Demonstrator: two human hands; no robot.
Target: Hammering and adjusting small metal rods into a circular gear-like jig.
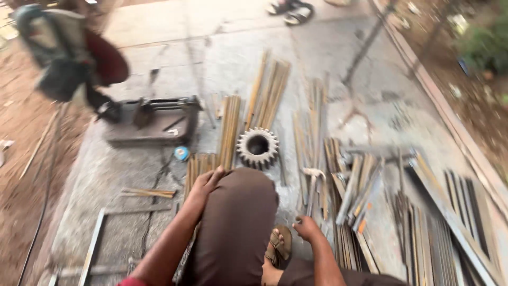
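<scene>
Head view. You sit low on the concrete slab [132, 175], one knee raised in brown trousers [238, 222], a sandalled foot [279, 244] beside it.

Your left hand [205, 185] rests over the near ends of a bundle of short metal rods [200, 165], just left of the knee. The fingers lie together and curl down onto the rod ends; whether they actually clamp one, you cannot tell, as the frame is blurred.

Your right hand [307, 228] hangs just above the slab, right of the foot, fingers loosely curled and closed on nothing visible. A hammer [313, 182] stands just beyond it, head up, close to the flat strips [349, 185].

A toothed gear wheel [257, 148] lies flat mid-slab, with a second rod bundle [229, 130] touching its left side and more rods [272, 92] fanned beyond it. A cut-off saw [153, 122] sits toward the slab's left edge, a small blue tape roll [181, 153] just in front. Long steel strips [439, 233] pile toward the right edge.

Judgement: the step in hand looks like picking rods from the near bundle. The next move calls for a firm pinch on a single rod and lifting it clear of its neighbours without scattering them.
</scene>
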